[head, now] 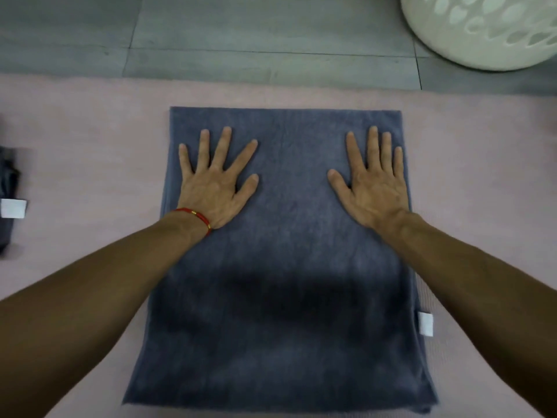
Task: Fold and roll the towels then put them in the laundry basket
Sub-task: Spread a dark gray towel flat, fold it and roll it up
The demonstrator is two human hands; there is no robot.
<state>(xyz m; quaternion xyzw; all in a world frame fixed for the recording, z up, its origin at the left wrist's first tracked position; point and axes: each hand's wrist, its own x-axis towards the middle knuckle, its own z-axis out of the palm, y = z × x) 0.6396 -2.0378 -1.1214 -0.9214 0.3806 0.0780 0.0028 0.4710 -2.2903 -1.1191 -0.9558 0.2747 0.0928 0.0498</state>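
Towels first: a second dark towel [7, 200] sits at the mat's [90, 122] far left edge. My left hand [215, 188] presses flat, fingers spread, on the blue towel [286, 267]; right hand [373, 188] flat too. Laundry basket [482, 31] stands far right.

A matt, fuzzy cloth towel [283, 267] lies on a matt pink mat [84, 140]; the perforated basket [482, 31] looks like smooth plastic.
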